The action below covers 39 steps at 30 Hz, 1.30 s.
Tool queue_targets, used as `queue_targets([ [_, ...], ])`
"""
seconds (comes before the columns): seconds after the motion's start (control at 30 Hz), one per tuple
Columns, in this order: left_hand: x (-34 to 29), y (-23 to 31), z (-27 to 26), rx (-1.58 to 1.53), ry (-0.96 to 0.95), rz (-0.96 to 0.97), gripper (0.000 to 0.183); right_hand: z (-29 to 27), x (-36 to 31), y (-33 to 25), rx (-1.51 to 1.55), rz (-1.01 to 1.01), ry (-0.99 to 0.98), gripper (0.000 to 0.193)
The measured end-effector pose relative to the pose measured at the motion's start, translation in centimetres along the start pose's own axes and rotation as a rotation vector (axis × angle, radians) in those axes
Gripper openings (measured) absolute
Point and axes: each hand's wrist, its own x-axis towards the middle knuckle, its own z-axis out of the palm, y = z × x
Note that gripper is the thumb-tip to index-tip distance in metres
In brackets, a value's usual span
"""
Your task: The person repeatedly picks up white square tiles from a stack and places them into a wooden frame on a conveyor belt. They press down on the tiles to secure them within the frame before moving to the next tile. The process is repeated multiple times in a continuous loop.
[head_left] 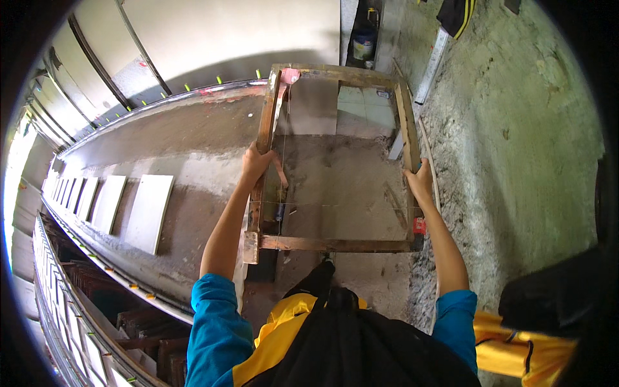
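A rectangular wooden frame is held up in front of me between both hands. My left hand is closed around its left rail, and my right hand grips the right rail at about the same height. The wood looks brown and worn, with a pale block at the lower left corner. Thin lines cross the opening, through which the rough grey floor shows. I cannot tell whether a clear sheet or mesh fills it. A red label shows by the lower right corner.
Along the left runs a long, stained table with small yellow-green tabs on its edge. Several pale flat panels lie on it in a row. A bucket stands beyond the frame. A rough greenish wall rises on the right, a metal straightedge beside it.
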Motion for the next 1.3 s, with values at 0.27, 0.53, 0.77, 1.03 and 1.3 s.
queue_targets([
  [0.27, 11.4, 0.9, 2.3, -0.064, 0.097, -0.042, 0.053, 2.5, 14.6, -4.9, 0.039, -0.189, 0.031, 0.057],
  [0.53, 18.5, 2.7, 0.6, -0.459, 0.157, -0.131, 0.035, 7.5, 26.8, -11.0, 0.144, -0.305, -0.022, 0.052],
  [0.77, 25.1, 0.8, 1.7, -0.51, 0.358, -0.183, 0.024, 16.3, 40.3, -16.6, 0.22, -0.582, -0.128, 0.052],
  [1.03, 28.9, 2.2, 2.2, -0.496, 0.632, -0.317, 0.017, 26.8, 52.6, -24.8, 0.331, -0.696, -0.441, 0.057],
  [1.3, 29.5, 2.4, 0.5, -0.453, 0.874, -0.5, 0.018, 36.8, 56.0, -34.9, 0.453, -0.826, -0.753, 0.059],
])
